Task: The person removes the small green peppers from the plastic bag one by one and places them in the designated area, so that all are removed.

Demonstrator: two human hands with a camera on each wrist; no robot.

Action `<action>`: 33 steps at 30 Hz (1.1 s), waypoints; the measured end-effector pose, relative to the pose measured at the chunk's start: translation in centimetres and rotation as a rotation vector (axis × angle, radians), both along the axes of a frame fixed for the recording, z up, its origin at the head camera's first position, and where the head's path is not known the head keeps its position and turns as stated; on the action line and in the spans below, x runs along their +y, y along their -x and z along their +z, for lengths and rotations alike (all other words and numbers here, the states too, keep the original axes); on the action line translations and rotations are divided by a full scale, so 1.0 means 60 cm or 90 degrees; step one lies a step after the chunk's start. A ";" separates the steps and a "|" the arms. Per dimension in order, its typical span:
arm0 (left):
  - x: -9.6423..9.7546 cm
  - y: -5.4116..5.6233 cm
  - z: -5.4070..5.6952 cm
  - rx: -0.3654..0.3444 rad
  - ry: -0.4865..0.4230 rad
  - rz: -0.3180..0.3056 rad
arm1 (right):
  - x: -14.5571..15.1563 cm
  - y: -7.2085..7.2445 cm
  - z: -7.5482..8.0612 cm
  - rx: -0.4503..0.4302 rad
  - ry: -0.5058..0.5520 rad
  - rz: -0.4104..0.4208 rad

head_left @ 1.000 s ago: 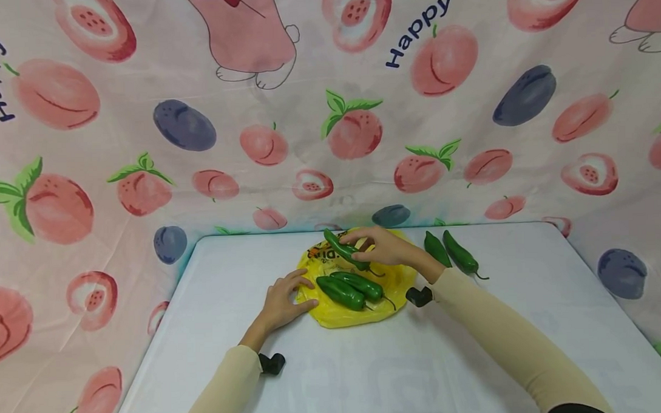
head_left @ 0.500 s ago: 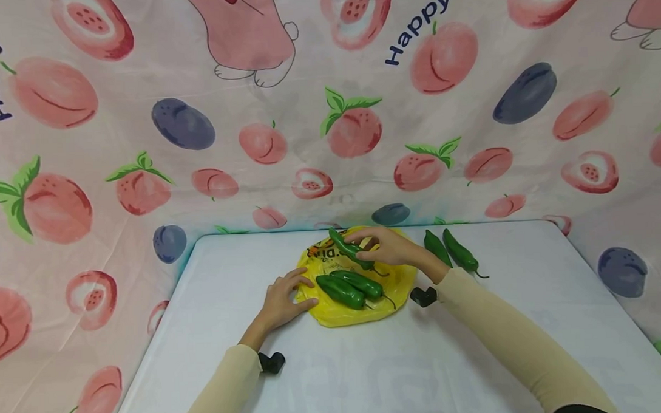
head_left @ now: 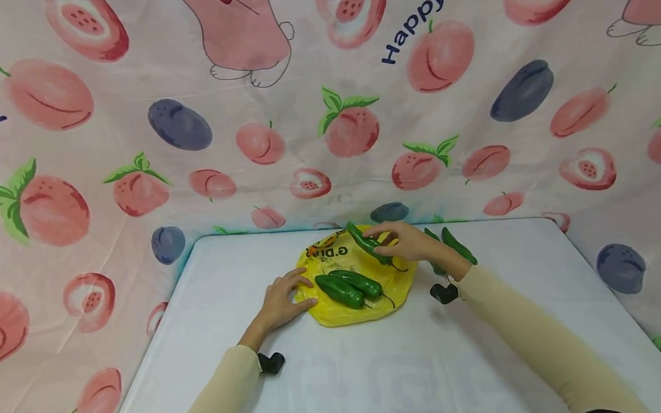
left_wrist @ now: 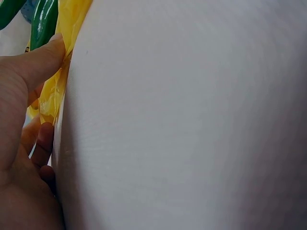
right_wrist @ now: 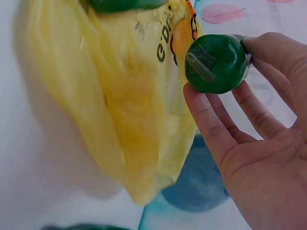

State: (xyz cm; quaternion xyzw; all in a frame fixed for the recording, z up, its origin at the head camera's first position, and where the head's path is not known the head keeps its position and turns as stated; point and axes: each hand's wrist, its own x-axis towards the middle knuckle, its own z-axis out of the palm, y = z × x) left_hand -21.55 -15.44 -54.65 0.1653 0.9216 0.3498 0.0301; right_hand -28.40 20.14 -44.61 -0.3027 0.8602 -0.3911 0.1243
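Between its thumb and fingers, my right hand (head_left: 403, 243) pinches a long green chili pepper (head_left: 367, 244) over the upper right of a yellow plastic bag (head_left: 388, 295). The right wrist view shows the stem end of this chili pepper (right_wrist: 216, 62) beside the bag (right_wrist: 134, 96). Two more green peppers (head_left: 340, 292) lie side by side on the bag. My left hand (head_left: 281, 302) rests at the bag's left edge with fingers spread. Up close in the left wrist view, its thumb (left_wrist: 45, 60) touches the yellow plastic.
Two other green peppers (head_left: 459, 246) lie on the white table (head_left: 369, 369) at the back right, partly hidden by my right hand and wrist. A fruit-printed cloth (head_left: 306, 146) hangs behind the table's back edge.
My right hand has moved right with the pepper, uncovering more of the bag's print and covering part of the peppers at the right. The left hand stays in place.
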 end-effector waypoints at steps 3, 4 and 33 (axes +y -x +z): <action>0.000 0.000 0.001 0.001 -0.003 -0.002 | 0.017 -0.002 0.004 -0.003 -0.008 -0.011; 0.000 0.000 0.002 0.000 -0.005 -0.003 | 0.023 -0.003 0.005 -0.004 -0.009 -0.015; 0.001 0.001 -0.002 -0.003 -0.002 0.005 | 0.155 -0.040 0.037 0.020 -0.012 -0.074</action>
